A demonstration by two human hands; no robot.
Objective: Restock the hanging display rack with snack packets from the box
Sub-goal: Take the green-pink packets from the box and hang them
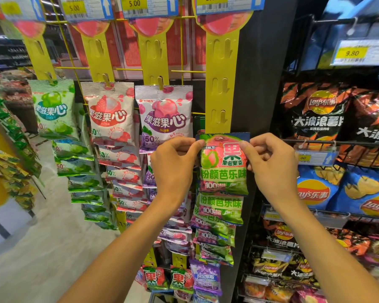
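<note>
The green snack packet (223, 165) is up against the rightmost yellow hanging strip (221, 84), just above the packets already clipped below it. The left hand (175, 162) pinches its top left corner and the right hand (269, 160) pinches the top right. It looks light, soft and crinkly, its film probably slick, so the flat sealed header is the firm place to hold; the hang hole seems to sit there, though blur hides it

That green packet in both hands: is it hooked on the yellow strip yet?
Cannot tell. Both hands, left hand and right hand, pinch the green packet by its top corners just below the yellow strip; no hook shows through its hole.
</note>
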